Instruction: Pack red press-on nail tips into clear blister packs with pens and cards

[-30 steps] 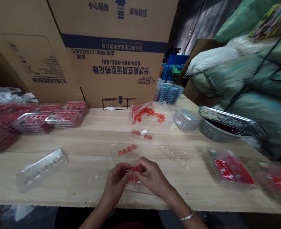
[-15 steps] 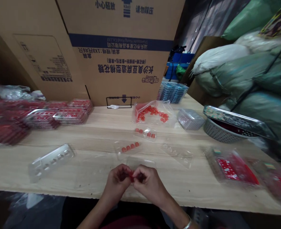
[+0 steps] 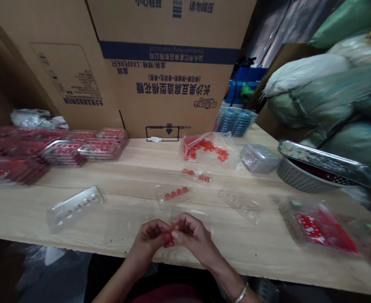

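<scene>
My left hand (image 3: 149, 244) and my right hand (image 3: 193, 240) meet at the near part of the table. Pinched between their fingertips is a small red translucent piece (image 3: 169, 240), partly covered by the fingers. Both hands are closed on it. Beneath and behind my right hand lies a clear plastic tray (image 3: 201, 215), with a bit of red showing by that hand. Just beyond, a clear tray holds a row of red cubes (image 3: 176, 193). Farther back, another clear tray holds red cubes in two pairs (image 3: 196, 175).
An open clear bag (image 3: 206, 149) of red pieces lies before a large cardboard box (image 3: 169, 101). Stacked red packs (image 3: 100, 149) stand left, near an empty moulded tray (image 3: 76, 207). Rightward are nested clear trays (image 3: 258, 159), a grey basket (image 3: 308, 179) and a red-and-white pack (image 3: 314, 227).
The camera view has shifted, so the table's contents sit farther right. Earlier several red pieces showed at my hands; now one small red piece shows between my fingertips. Both hands remain together.
</scene>
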{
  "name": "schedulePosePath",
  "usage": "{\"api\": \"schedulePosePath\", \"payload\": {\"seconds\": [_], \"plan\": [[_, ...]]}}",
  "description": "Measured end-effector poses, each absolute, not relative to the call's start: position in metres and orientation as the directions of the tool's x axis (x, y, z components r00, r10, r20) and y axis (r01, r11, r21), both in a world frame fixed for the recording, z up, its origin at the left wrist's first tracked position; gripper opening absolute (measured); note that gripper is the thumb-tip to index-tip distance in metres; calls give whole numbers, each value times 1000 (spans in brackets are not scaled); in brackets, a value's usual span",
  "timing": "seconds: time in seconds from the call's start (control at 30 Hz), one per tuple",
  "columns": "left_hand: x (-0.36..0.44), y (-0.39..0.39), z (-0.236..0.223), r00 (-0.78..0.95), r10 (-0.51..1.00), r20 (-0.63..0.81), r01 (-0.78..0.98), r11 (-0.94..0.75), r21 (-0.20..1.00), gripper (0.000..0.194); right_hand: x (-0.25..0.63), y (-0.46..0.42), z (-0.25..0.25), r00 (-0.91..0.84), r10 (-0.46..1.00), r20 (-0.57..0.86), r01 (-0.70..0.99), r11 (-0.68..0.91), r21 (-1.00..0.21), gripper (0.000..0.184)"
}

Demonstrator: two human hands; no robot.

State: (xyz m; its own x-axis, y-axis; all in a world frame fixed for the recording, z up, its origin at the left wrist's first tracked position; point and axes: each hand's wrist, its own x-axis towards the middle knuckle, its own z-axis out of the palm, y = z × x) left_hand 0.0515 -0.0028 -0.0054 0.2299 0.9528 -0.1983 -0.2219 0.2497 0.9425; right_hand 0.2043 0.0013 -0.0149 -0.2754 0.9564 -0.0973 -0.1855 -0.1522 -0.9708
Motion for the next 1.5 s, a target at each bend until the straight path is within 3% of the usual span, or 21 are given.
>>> {"api": "schedulePosePath", "payload": {"seconds": [0.1,0.23,0.3,0.37,0.47,0.63,0.77,0.87,1.0,1.07,1.13,1.2,1.27,1.37,1.5], "plan": [[51,-1,-17,102,961,-255,-316,275,908,24,196,0,-17,-300,949,-93,-215,-162,-963,27],[50,2,-25,23,944,-330,-426,308,851,31,186,-1,-23,-190,981,-48,-130,-74,-989,25],[47,2,-25,-5,946,-325,-398,296,868,33,184,4,-23,-233,970,-63,-143,-99,-985,28],[44,2,-23,-63,976,-210,-246,189,951,28,182,11,-20,-300,947,-118,-174,-176,-969,30],[38,1,-19,-141,986,88,81,-77,994,18,177,21,-14,-320,933,-167,-209,-242,-948,32],[31,-3,-17,-107,916,387,385,-321,865,7,174,23,-11,-316,938,-143,-165,-202,-965,28],[28,-4,-19,58,863,501,425,-475,770,13,176,18,-16,-317,935,-160,-181,-225,-957,28],[29,-3,-23,6,903,430,339,-406,849,11,174,14,-22,-285,946,-153,-175,-208,-962,27],[33,4,-27,-55,993,108,54,-105,993,13,173,20,-29,-288,950,-123,-85,-153,-985,21],[31,9,-26,4,1000,27,-12,-27,1000,24,179,35,-29,-309,949,-56,12,-55,-998,17],[27,15,-25,0,1000,28,16,-28,999,42,187,60,-26,-308,946,98,181,159,-970,10],[20,19,-25,-76,994,81,138,-70,988,45,194,88,-23,-395,876,277,378,430,-820,9],[12,21,-27,-139,979,152,320,-101,942,36,197,113,-22,-563,753,342,455,627,-632,13],[-5,21,-35,-154,934,323,595,-174,785,23,196,133,-27,-704,640,308,432,730,-529,16],[-19,21,-46,-39,888,458,865,-199,461,22,191,135,-38,-717,633,291,458,743,-488,17]]}}
